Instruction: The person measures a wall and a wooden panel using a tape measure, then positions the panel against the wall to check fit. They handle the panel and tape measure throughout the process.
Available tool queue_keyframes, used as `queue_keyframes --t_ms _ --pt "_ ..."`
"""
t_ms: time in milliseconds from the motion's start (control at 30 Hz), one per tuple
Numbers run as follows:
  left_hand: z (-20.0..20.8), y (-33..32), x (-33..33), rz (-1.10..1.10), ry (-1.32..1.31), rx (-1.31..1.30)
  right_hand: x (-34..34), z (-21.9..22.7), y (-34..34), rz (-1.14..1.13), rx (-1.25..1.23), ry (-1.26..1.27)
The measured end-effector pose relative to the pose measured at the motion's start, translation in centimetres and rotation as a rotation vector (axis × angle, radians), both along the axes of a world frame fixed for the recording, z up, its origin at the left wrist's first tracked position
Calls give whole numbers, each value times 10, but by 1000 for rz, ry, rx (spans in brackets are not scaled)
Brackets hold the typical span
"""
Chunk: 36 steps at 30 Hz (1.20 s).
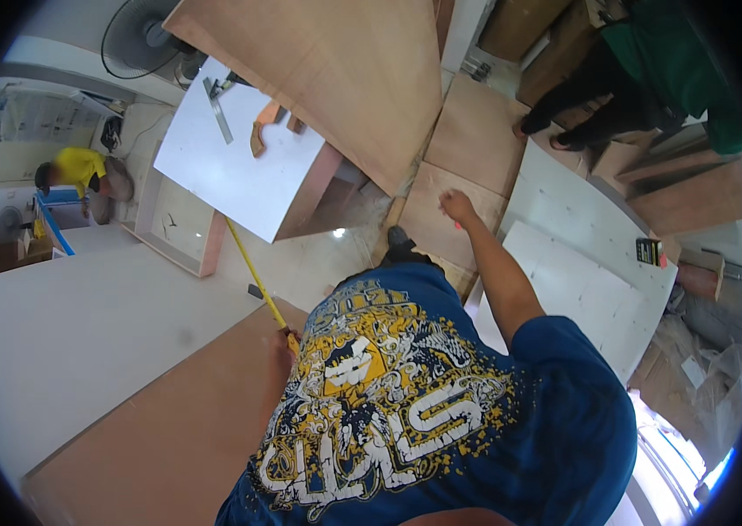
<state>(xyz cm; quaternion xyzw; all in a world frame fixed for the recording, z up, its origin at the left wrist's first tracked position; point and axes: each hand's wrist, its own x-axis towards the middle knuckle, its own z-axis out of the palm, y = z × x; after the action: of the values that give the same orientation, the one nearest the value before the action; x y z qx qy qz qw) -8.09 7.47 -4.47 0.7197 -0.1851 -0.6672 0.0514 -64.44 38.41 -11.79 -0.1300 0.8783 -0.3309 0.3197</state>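
Observation:
My left hand [285, 344] is closed beside my shirt, gripping a tape measure whose case is mostly hidden. Its yellow blade [253, 272] runs out past a brown board [160, 412] toward an open wooden frame [209, 245]. My right hand [455, 207], fingers curled, is raised in front of me over brown wooden panels [450, 184]. A small red bit shows under that hand; what it belongs to cannot be made out.
A white-topped cabinet [239, 175] ahead carries a metal square [218, 112] and an orange-handled tool [263, 127]. Behind it leans a large plywood sheet [345, 70]. White panels [564, 254] lie right. People in green [652, 70] and yellow [82, 167] are nearby.

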Motion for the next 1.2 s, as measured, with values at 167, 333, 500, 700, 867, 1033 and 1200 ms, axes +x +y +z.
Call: queue_keyframes --t_ms 167,333,500,700,867,1033,1200 --pt "6 2 35 -181 141 -95 41 20 -19 -118 -173 -175" --pt "5 29 58 -148 75 -17 118 3 3 235 7 -175" --pt "-16 55 80 -188 79 -41 181 -57 81 1111 253 331" --pt "-47 60 89 91 155 148 195 -81 143 599 -133 7" --pt "-29 44 85 -87 -23 99 211 -9 101 74 13 -475" --pt "-1 45 75 -119 -44 92 212 13 85 68 99 -491" --pt "-27 69 88 60 200 69 185 -39 112 573 -26 -2"
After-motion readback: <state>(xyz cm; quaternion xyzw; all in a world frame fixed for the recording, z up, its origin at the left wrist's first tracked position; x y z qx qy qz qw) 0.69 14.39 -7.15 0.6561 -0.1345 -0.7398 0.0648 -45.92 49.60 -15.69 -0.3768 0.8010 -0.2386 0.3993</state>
